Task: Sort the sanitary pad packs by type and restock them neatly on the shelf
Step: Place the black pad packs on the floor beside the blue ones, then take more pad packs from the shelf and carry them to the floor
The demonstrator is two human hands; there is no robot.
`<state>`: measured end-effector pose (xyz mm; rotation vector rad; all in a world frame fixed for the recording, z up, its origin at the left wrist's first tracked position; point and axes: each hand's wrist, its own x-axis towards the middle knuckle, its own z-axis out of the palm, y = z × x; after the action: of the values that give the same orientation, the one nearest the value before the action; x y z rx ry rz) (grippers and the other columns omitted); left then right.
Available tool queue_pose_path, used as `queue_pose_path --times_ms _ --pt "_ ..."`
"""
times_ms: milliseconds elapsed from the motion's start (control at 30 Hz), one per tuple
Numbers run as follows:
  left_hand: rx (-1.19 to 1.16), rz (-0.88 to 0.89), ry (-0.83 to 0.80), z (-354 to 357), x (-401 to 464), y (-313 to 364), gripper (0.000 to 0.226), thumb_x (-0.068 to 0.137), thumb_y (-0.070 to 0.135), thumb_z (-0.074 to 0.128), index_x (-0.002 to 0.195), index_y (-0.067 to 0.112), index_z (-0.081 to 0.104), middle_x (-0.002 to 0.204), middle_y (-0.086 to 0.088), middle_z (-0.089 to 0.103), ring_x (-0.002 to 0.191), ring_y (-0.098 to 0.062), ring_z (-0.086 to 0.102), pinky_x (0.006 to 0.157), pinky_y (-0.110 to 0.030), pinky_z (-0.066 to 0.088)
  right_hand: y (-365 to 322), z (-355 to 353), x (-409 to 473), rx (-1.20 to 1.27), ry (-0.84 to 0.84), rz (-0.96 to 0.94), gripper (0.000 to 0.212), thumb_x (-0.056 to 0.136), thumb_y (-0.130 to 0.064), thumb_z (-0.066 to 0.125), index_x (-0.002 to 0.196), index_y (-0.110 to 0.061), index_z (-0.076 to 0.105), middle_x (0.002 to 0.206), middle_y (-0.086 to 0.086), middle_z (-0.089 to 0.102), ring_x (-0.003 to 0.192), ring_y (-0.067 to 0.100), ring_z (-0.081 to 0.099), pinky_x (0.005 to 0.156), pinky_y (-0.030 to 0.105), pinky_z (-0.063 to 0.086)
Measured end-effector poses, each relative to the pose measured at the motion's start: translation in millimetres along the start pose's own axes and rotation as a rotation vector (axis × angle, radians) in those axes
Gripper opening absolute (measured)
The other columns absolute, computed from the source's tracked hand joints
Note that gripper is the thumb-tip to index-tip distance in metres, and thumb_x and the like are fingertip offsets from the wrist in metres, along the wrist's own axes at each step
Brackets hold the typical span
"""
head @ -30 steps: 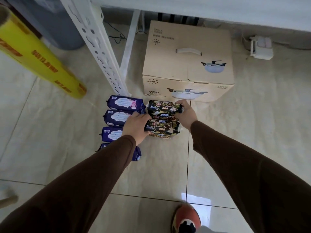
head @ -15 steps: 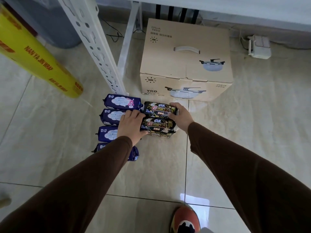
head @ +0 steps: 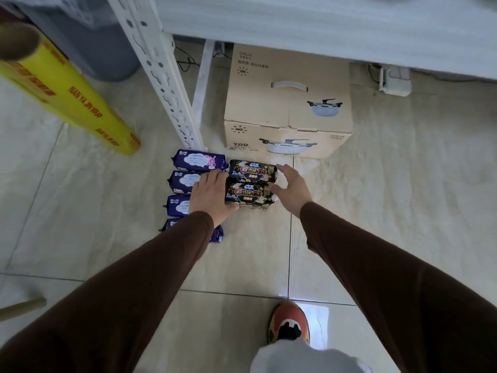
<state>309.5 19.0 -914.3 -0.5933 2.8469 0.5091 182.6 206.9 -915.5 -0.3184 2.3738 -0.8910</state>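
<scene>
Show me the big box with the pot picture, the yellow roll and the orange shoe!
cardboard box point(head: 289, 103): head view, on its top face.
yellow roll point(head: 72, 100): head view, middle of its side.
orange shoe point(head: 289, 319): head view, on its toe.

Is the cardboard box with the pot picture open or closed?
Closed. The cardboard box has its top flaps lying flat and its white handle sits flush on top.

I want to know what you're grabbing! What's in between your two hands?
In the head view, two black pad packs lie side by side on the floor between the left hand and the right hand.
</scene>
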Motion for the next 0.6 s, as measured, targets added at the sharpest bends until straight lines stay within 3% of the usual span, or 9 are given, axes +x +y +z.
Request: queue_pose_path --times_ms 233,600 --pt "-0.113 -0.003 -0.043 -127 -68 40 0.071 0.085 0.036 0.070 0.144 0.015 0.038 0.143 -0.005 0.045 0.133 -0.026 0.038 0.110 -0.039 0.037 -90 -62 -118 -0.133 0.019 -0.022 0.056 0.094 -0.028 0.061 0.147 -0.023 0.043 0.156 0.003 0.037 0.141 0.025 0.032 0.113 0.040 0.033" --pt "-0.164 0.058 0.001 -394 -173 125 0.061 0.085 0.032 0.071 0.137 0.011 0.044 0.136 -0.008 0.051 0.126 -0.028 0.042 0.106 -0.039 0.039 -285 -214 -293 -0.238 0.110 -0.115 0.054 0.091 -0.025 0.061 0.143 -0.021 0.046 0.150 0.002 0.043 0.133 0.027 0.040 0.107 0.045 0.040"
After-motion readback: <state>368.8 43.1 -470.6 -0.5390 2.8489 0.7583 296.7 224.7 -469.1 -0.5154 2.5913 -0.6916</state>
